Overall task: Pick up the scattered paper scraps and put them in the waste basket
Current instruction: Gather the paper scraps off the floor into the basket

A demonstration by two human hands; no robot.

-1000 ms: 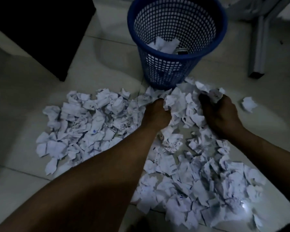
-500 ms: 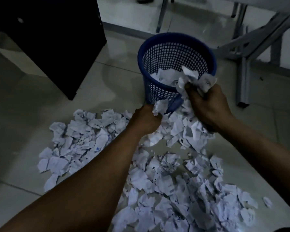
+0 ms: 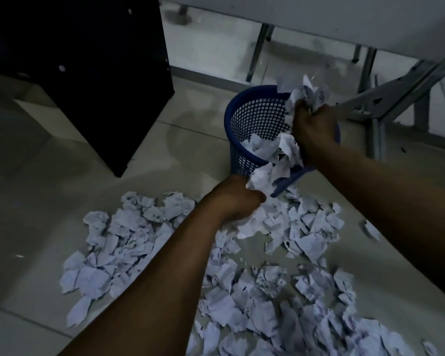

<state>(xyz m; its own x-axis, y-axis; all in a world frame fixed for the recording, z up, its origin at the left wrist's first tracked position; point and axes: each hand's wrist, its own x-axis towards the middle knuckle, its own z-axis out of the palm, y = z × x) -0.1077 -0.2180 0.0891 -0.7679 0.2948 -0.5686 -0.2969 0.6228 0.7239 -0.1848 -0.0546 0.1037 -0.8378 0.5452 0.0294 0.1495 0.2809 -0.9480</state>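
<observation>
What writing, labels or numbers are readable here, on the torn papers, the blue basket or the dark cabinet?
Nothing can be quoted.
paper scraps: dark printed marks, too blurred and small to read.
waste basket: no label visible.
dark cabinet: no text visible.

A wad of paper scraps [image 3: 306,95] is gripped by the right hand [image 3: 315,129] over the blue waste basket [image 3: 254,116], upper right. A second wad [image 3: 261,179] is clutched by the left hand [image 3: 231,199] at centre. Below, loose scraps [image 3: 129,242] are strewn.
</observation>
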